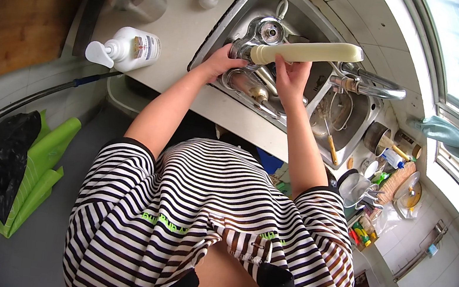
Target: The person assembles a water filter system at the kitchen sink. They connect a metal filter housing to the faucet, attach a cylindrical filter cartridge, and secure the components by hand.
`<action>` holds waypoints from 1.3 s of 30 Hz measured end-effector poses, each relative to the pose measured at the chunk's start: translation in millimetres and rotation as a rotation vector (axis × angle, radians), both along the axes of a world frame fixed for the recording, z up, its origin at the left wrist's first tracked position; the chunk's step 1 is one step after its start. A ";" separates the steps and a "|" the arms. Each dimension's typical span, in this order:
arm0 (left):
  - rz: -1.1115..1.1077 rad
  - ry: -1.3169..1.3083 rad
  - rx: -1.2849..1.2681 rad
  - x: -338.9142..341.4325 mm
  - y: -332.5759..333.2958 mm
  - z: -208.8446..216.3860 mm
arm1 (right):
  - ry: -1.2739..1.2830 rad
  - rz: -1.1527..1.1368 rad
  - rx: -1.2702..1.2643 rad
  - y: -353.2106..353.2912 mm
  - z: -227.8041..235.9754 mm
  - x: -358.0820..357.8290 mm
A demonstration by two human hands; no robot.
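Over the left basin of the steel sink [211, 43], a long cream-coloured handle [314, 50] points to the right. Its ringed end meets a shiny metal piece [242, 49]; I cannot tell what kind of utensil it is. My left hand [222, 62] has its fingers closed round the metal piece, thumb on top. From below, my right hand [291, 80] grips the cream handle near its middle. Beneath and around them lie shiny metal pieces, among them a round one [270, 31] and a rounded vessel [244, 81], partly hidden by my hands and the handle.
The chrome faucet [377, 91] reaches over the right basin, where a wooden-handled utensil [331, 150] leans. On the left counter stand a white pump bottle [136, 50] and a steel flask [144, 0]. Pots and dishes crowd the right. Black and green bags [38, 174] hang at left.
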State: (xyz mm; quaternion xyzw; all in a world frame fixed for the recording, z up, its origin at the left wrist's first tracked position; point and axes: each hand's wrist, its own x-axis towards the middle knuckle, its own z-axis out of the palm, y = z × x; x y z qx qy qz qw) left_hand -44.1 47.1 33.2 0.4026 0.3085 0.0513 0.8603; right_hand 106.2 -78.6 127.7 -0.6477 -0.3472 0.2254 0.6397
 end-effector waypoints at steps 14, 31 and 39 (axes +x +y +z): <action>-0.009 0.069 0.138 0.6 -6.3 6.6 | -0.010 0.067 -0.052 -12.1 -3.5 5.7; 0.050 0.117 0.260 -1.4 -9.3 12.8 | -0.471 0.173 -0.218 -4.4 -7.4 3.2; 0.066 0.165 0.290 2.0 -14.7 8.3 | -0.404 0.177 -0.258 -1.3 -20.7 5.8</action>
